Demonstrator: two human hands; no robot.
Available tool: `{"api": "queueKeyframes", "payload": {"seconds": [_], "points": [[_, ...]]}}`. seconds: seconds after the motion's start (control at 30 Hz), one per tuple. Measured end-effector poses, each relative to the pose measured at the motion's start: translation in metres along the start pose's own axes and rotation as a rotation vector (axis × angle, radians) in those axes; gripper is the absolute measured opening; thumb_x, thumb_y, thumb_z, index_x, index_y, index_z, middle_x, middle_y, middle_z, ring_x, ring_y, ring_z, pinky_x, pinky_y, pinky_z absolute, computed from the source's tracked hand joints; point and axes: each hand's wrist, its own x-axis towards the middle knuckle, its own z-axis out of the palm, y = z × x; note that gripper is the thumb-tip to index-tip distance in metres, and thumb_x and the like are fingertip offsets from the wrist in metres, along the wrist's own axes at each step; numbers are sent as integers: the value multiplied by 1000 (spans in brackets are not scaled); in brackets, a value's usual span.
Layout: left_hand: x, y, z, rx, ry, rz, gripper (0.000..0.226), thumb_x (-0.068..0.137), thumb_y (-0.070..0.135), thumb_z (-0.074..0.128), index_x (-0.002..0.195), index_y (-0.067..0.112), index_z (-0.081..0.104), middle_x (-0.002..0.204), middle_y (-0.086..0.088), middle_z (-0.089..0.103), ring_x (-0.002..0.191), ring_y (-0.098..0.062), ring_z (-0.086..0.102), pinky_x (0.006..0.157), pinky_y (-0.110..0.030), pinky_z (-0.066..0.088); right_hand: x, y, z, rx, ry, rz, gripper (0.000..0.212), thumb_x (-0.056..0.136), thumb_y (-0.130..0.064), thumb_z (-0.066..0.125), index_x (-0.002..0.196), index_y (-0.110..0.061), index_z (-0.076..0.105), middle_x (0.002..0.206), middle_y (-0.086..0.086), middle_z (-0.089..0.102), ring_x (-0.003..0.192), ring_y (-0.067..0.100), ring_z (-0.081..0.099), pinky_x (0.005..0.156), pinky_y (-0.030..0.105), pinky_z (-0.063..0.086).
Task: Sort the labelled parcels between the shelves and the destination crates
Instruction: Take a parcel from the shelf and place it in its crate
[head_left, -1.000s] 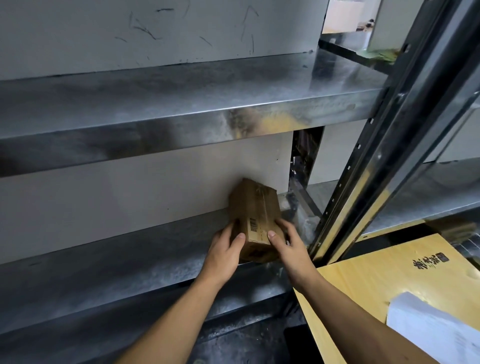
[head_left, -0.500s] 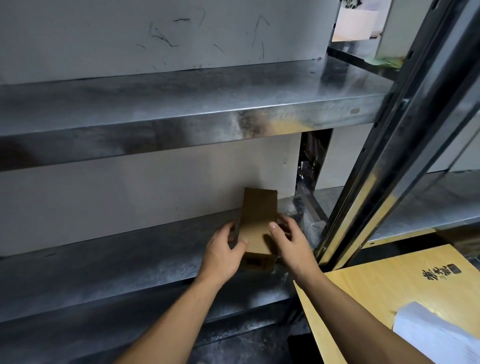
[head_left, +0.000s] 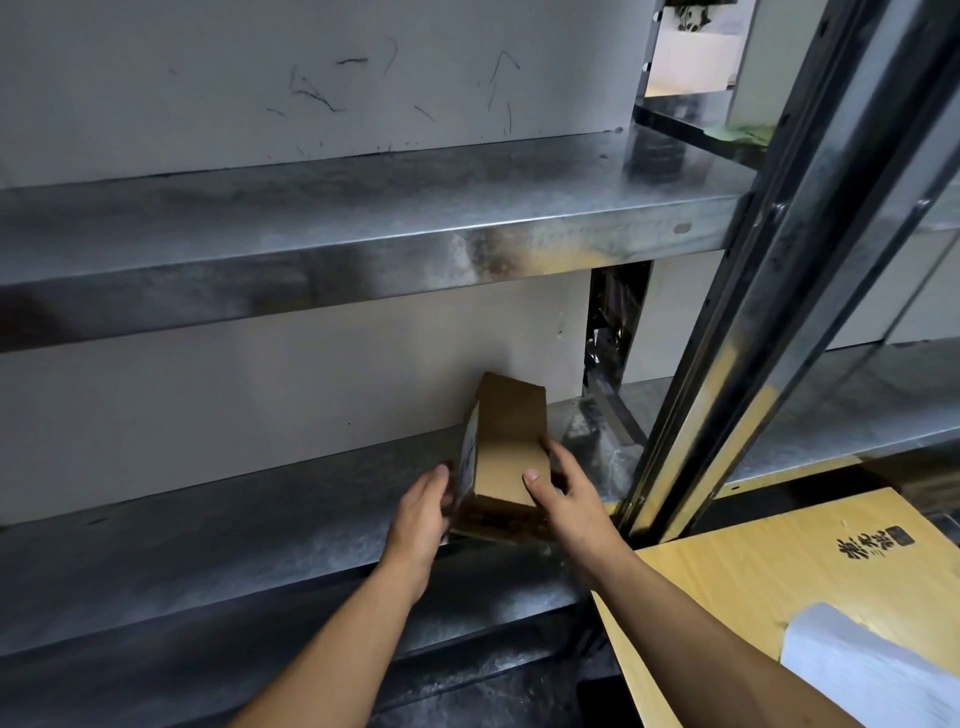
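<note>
There is one brown box (head_left: 511, 441). Two hands: one left hand (head_left: 421, 512), one right hand (head_left: 571, 499). Two long metal shelves, a far shelf (head_left: 363, 208) and a near shelf (head_left: 208, 545). One yellow board (head_left: 753, 587). One white paper (head_left: 872, 670).

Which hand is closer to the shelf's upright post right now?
Right. The right hand holds the parcel on the side facing the post; the left hand holds its opposite side, farther away.

A cardboard parcel (head_left: 511, 452) is seen on the lower metal shelf (head_left: 234, 530), just right of the frame's centre, its far end at the back panel (head_left: 260, 384).
</note>
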Motion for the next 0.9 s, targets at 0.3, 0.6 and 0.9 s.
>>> {"api": "queueKeyframes", "payload": {"seconds": [0.3,0.6,0.9], "points": [[-4,1,-5,101,-18,84,35,98,36,57,132,37,50,122,4,63,105,-12,62,83,-30,53,-6,1,-2,-122,-37,-25,46,104,-24,56,144,-44,45,138,-11,45,133,12,47,108,28,43],[-11,1,-3,566,68,301,47,97,27,60,142,31,46,141,0,46,126,-19,47,90,-27,46,-12,1,-1,-54,-47,30,64,102,-30,60,156,-43,28,139,-8,54,124,13,56,87,20,48],[-16,-7,-9,488,53,300,53,92,28,66,140,37,46,139,5,54,123,-15,52,102,-40,48,-20,12,21,37,-66,54,75,95,-25,71,150,-50,27,135,-11,53,109,2,53,97,35,47]]}}
